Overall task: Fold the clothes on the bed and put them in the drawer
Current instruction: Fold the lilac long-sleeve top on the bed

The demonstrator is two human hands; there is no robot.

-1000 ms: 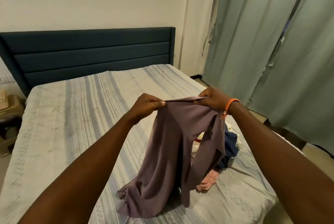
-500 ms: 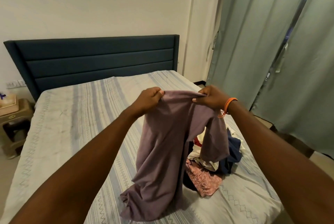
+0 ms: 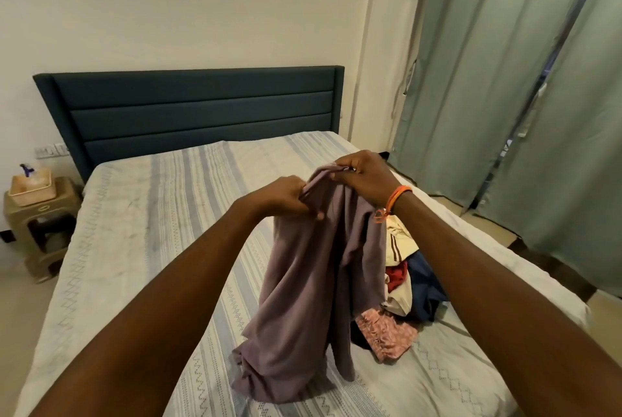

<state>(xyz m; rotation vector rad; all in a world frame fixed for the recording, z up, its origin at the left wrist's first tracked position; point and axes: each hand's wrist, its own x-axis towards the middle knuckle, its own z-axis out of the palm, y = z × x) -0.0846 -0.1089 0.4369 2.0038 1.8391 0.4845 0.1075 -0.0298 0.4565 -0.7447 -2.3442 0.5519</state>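
Bed [image 3: 141, 248] with a striped sheet carries everything; no writing is legible anywhere. Mauve garment [image 3: 313, 282] hangs from both hands, its hem pooled on the sheet. Pile [image 3: 407, 288] of clothes lies just right of it. Left hand [image 3: 286, 196] and right hand [image 3: 365, 176] sit close together, fingers curled, pinching the garment's top edge.
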